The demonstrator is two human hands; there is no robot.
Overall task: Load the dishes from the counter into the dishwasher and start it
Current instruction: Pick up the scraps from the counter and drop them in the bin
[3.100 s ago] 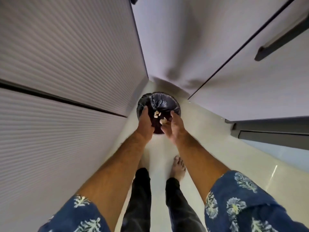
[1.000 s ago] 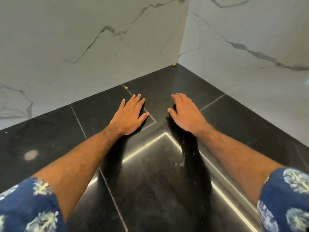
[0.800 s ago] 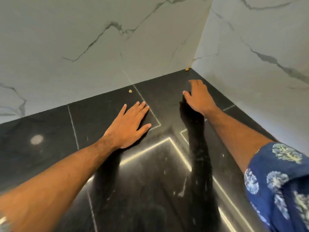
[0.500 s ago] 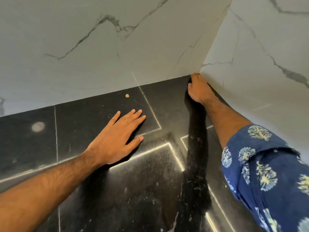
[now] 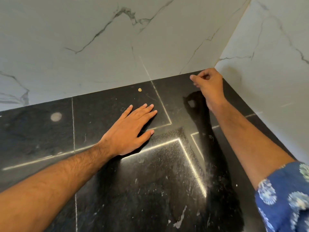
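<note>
1. Nearest, at the right edge, a blue short sleeve printed with pale flowers (image 5: 282, 196) covers the person's right upper arm; both bare forearms reach away over the worktop.
2. The glossy black stone counter (image 5: 150, 190) fills the near half of the view. It is scratched and speckled with pale dust, and thin bright lines cross it at angles.
3. A little farther, left of centre, the left hand (image 5: 132, 131) lies palm down and flat on the counter, fingers stretched out and together, thumb splayed to the right. It is released, gripping nothing.
4. Well to the left of that hand, a dull round pale smudge (image 5: 56, 117) marks the black surface.
5. Just beyond the left hand's fingertips, apart from them and close to the far wall, sits a small tan crumb (image 5: 139, 89).
6. Farther and to the right, the right hand (image 5: 209, 86) is up at the far corner of the counter, raised a bit off the stone, its dark reflection beneath it. The fingers are curled in, with thumb and forefinger pinched together; whether something tiny sits between them I cannot tell.
7. Behind it all, white marble wall panels with grey veins (image 5: 117, 39) meet in the corner on the far right.
8. No dishes or dishwasher are in sight from this angle.
</note>
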